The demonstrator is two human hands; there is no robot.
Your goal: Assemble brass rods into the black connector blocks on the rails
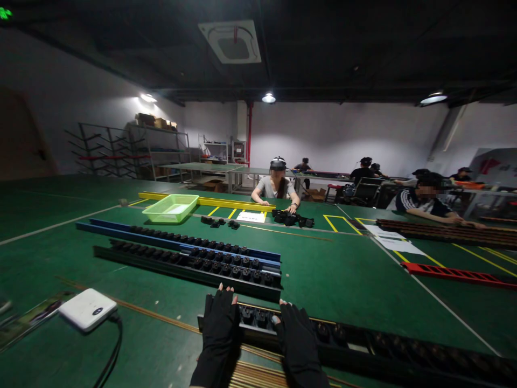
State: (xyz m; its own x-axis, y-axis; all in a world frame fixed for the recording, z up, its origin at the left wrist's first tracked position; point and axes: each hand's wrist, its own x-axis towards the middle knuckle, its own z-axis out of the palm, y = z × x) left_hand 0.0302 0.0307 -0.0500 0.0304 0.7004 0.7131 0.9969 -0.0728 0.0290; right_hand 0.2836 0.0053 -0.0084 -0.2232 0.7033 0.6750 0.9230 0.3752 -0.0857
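Both my hands wear black fingerless gloves. My left hand (220, 318) lies over the left end of a long black rail (258, 335) filled with black socket-like pieces, its fingertips past the far edge. Farther right on the same rail rests my right hand (297, 331), fingers stretched forward. Between the hands, black pieces (262, 318) sit in the channel. Neither hand is closed round anything. Thin brass-coloured rods (256, 373) lie under and in front of the rail.
Ahead lie a black rail (161, 269) and a blue rail (92, 228) with black pieces, a green basket (172, 217) and a yellow rail (226, 203). At left is a white box (88, 309) with a cable. A person (278, 186) sits opposite; a red rail (456, 272) is at right.
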